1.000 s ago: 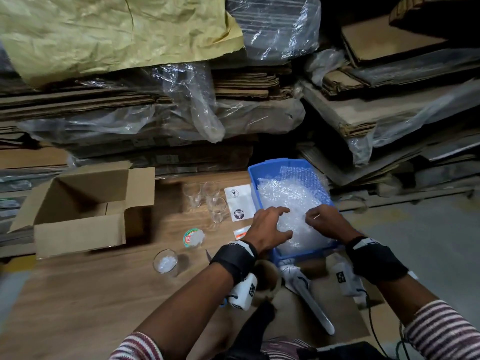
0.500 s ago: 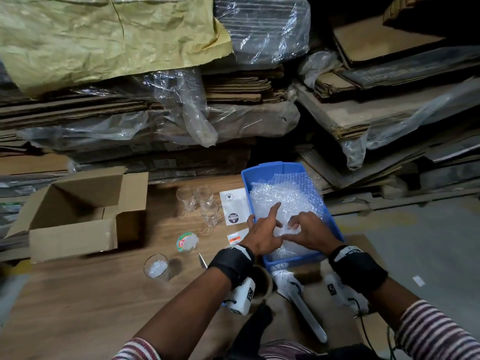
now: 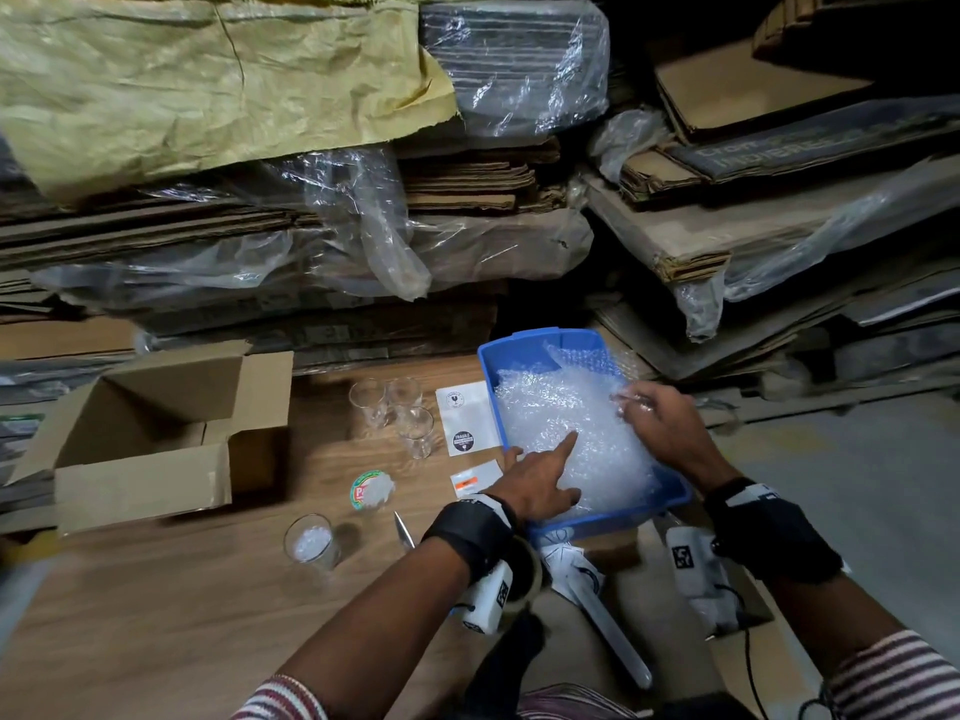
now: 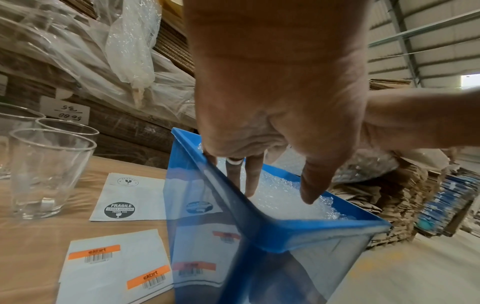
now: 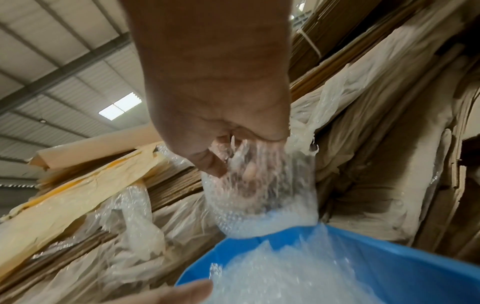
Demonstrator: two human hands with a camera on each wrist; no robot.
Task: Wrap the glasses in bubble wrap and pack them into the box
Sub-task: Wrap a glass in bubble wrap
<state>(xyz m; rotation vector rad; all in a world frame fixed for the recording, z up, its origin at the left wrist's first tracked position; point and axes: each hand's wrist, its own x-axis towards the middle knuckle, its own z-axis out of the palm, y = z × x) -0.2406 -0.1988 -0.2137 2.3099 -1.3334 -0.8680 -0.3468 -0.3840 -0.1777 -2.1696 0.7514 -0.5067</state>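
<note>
A blue tray (image 3: 524,339) (image 4: 291,228) (image 5: 389,265) on the wooden table holds a heap of bubble wrap (image 3: 556,418) (image 4: 275,197) (image 5: 262,207). My right hand (image 3: 654,413) (image 5: 228,156) pinches a sheet of the wrap at the tray's right side and holds it up. With straight fingers my left hand (image 3: 545,467) (image 4: 275,181) presses on the wrap near the tray's left wall. Three empty glasses (image 3: 400,413) (image 4: 44,174) stand upright left of the tray. A fourth glass (image 3: 310,542) stands nearer me. The open cardboard box (image 3: 156,439) sits at the left.
Fragile stickers (image 3: 464,419) (image 4: 122,201) and orange barcode labels (image 3: 475,478) (image 4: 114,267) lie between the glasses and the tray. A tape roll (image 3: 371,490) and a pointed tool (image 3: 404,530) lie on the table. Stacked cardboard and plastic sheeting (image 3: 363,226) wall in the far side.
My right hand has moved from the tray's near middle to its right side and lifted a sheet of bubble wrap. My left hand has stayed flat on the heap.
</note>
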